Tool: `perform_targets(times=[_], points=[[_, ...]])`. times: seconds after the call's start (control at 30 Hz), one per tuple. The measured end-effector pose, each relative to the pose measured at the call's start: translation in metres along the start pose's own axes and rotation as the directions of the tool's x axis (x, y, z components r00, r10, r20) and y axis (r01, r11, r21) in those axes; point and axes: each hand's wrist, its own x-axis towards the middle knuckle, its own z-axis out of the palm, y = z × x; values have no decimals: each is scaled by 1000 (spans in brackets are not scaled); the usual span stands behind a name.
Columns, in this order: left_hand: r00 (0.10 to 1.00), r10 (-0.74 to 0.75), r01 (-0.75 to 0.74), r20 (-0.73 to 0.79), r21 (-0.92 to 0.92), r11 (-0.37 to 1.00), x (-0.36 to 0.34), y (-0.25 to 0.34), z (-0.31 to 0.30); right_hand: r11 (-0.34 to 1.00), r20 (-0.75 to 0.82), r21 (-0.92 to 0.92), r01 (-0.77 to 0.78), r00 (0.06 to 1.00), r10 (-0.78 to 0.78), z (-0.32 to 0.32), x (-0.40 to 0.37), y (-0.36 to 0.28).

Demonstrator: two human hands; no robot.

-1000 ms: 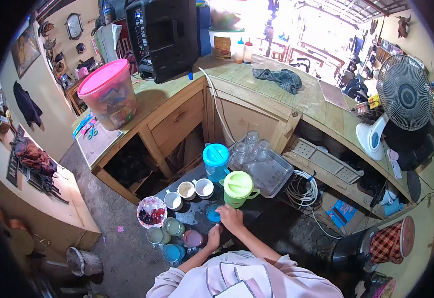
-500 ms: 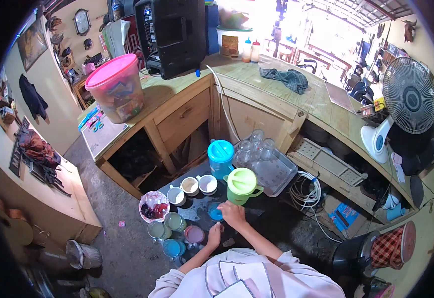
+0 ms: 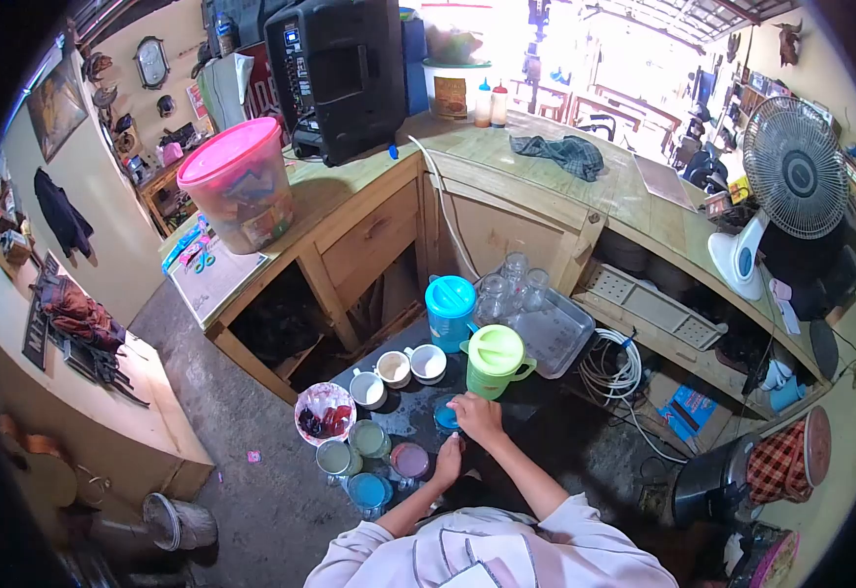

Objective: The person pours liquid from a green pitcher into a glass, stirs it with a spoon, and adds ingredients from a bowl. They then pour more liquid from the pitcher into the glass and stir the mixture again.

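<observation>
My right hand is closed at the rim of a glass of blue liquid; what its fingers pinch is too small to make out. My left hand is closed just below that glass, thumb up, its grip hidden. To the left stand glass mugs with a blue drink, a pinkish drink and pale greenish drinks. Several white cups with pale contents stand behind them. A lidded green pitcher and a blue pitcher are just beyond my right hand.
A bowl with dark and red contents sits left of the cups. A metal tray holds upturned-looking clear glasses. Coiled white cable lies to the right. A wooden counter bounds the far side, carrying a pink-lidded tub.
The whole view has shifted slightly, so the table and hands appear a little further right. Both hands stay close to the same glass of blue liquid.
</observation>
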Motion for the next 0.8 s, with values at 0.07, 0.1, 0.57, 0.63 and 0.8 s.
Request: perform_targets(times=[0.07, 0.1, 0.57, 0.63, 0.8], points=[[1000, -27, 28, 14, -30, 999, -1, 2, -1, 994, 11, -64, -88, 996, 89, -8, 1, -8], [999, -41, 42, 21, -46, 998, -1, 1, -1, 998, 2, 33, -48, 999, 48, -2, 0, -4], [998, 13, -9, -66, 63, 998, -5, 7, -2, 995, 64, 67, 74, 995, -78, -6, 4, 6], [997, -18, 22, -71, 60, 998, -4, -2, -1, 984, -13, 173, 54, 999, -52, -3, 4, 10], [997, -42, 46, -59, 67, 997, -9, -7, -1, 993, 117, 115, 42, 992, -56, -7, 4, 18]])
